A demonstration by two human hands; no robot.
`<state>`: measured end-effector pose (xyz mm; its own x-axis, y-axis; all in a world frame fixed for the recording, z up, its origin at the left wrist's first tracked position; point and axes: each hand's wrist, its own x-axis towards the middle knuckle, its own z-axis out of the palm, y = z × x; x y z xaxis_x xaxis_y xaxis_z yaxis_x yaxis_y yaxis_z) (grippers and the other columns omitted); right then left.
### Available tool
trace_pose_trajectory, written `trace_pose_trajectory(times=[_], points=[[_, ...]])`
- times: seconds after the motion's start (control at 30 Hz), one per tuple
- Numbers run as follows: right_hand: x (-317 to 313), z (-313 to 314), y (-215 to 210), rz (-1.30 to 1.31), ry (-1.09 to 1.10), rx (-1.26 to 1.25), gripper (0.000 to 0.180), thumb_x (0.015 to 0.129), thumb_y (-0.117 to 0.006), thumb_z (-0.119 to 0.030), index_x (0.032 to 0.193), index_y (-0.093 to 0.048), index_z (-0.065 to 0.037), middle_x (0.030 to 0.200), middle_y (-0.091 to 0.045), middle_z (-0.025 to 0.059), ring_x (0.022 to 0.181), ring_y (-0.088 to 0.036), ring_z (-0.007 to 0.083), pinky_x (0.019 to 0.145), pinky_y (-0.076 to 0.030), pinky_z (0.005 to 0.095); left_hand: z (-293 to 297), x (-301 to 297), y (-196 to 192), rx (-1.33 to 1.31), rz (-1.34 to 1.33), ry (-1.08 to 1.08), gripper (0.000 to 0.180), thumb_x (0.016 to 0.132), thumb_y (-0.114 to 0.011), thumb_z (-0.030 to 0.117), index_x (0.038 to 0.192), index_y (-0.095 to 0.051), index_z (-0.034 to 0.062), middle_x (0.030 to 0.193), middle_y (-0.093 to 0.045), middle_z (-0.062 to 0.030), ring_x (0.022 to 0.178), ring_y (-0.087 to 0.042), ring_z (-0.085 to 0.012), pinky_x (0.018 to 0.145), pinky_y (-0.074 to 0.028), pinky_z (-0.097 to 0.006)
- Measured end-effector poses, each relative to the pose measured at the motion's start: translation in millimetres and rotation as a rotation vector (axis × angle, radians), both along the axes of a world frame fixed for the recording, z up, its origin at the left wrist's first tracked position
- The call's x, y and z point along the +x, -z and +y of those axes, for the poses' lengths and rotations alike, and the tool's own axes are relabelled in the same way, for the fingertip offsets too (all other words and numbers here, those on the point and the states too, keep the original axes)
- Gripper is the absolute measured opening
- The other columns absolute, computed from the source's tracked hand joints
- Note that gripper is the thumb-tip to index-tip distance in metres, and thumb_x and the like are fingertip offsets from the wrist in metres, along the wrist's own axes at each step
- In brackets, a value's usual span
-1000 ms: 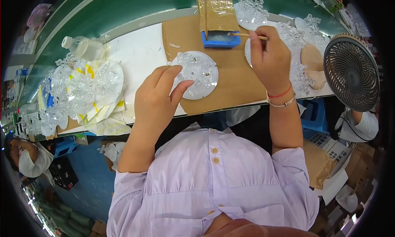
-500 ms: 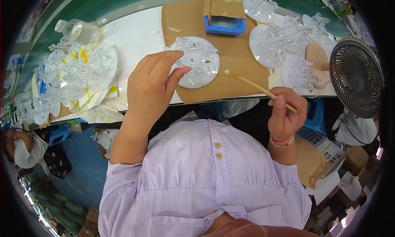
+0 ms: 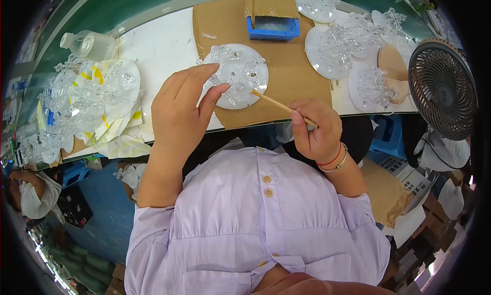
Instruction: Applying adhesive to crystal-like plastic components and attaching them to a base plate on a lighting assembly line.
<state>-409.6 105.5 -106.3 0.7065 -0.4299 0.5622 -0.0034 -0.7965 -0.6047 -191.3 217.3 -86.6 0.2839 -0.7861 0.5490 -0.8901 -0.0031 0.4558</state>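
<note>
A round white disc (image 3: pixel 254 95) with several clear plastic pieces on it lies flat on a sheet of brown cardboard. My left hand (image 3: pixel 180 98) is at the disc's left edge, thumb and fingers spread apart with a gap between them; I cannot tell whether the fingertips press on the disc. Pinched in my right hand (image 3: pixel 317 128) is a slim wooden stick (image 3: pixel 276 103). Its tip reaches the lower right part of the disc, near the clear pieces. Whether the tip touches them is hard to tell.
Beyond the disc stands a blue tray (image 3: pixel 273 33), partly covered by a cardboard flap. Discs heaped with clear pieces (image 3: pixel 97 90) lie at left, beside a plastic bottle (image 3: pixel 92 45). More such discs (image 3: pixel 327 54) are at right, near a black fan (image 3: pixel 442 90).
My right hand has moved left with the wooden stick, bringing the tip from beside the disc onto it. My left hand stays at the disc's left edge. The whole view has shifted slightly.
</note>
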Motion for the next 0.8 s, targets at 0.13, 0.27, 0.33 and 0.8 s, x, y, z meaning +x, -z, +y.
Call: trace_pose_trajectory(times=[0.13, 0.27, 0.33, 0.8], points=[[-1.5, -0.4, -0.5, -0.002, 0.026, -0.039, 0.012, 0.087, -0.059, 0.004, 0.094, -0.051, 0.0, 0.08, -0.065, 0.0167, 0.063, -0.062, 0.0265, 0.056, -0.047, 0.0301, -0.1, 0.7, 0.9, 0.0, -0.011, 0.002, 0.027, 0.075, -0.078, 0.014, 0.098, -0.067, 0.0047, 0.089, -0.069, -0.0091, 0.08, -0.065, -0.0246, 0.067, -0.052, -0.032], [1.9, -0.1, 4.1, -0.028, -0.038, -0.063, 0.014, 0.087, -0.059, 0.004, 0.097, -0.05, 0.0, 0.081, -0.065, 0.0171, 0.063, -0.062, 0.0267, 0.056, -0.047, 0.0305, -1.1, 0.5, 1.4, -0.008, -0.024, 0.005, 0.028, 0.075, -0.078, 0.014, 0.098, -0.067, 0.0045, 0.089, -0.069, -0.0091, 0.08, -0.065, -0.0247, 0.067, -0.052, -0.033], [0.6, -0.7, 2.7, -0.011, -0.035, -0.075, 0.015, 0.087, -0.059, 0.004, 0.097, -0.049, 0.0, 0.081, -0.065, 0.0171, 0.064, -0.062, 0.0265, 0.056, -0.047, 0.0303, -0.2, -0.1, 0.1, -0.002, -0.029, 0.003, 0.028, 0.075, -0.078, 0.014, 0.098, -0.067, 0.0044, 0.09, -0.069, -0.0092, 0.08, -0.065, -0.0247, 0.067, -0.052, -0.033], [1.4, -20.4, -1.3, 0.03, 0.121, -0.093, 0.009, 0.09, -0.058, 0.002, 0.095, -0.05, 0.001, 0.084, -0.066, 0.0154, 0.065, -0.062, 0.0221, 0.06, -0.048, 0.0266, 0.4, -0.6, -0.5, 0.002, -0.033, 0.005, 0.029, 0.075, -0.078, 0.013, 0.099, -0.067, 0.0036, 0.09, -0.07, -0.0102, 0.081, -0.066, -0.0254, 0.068, -0.053, -0.033]])
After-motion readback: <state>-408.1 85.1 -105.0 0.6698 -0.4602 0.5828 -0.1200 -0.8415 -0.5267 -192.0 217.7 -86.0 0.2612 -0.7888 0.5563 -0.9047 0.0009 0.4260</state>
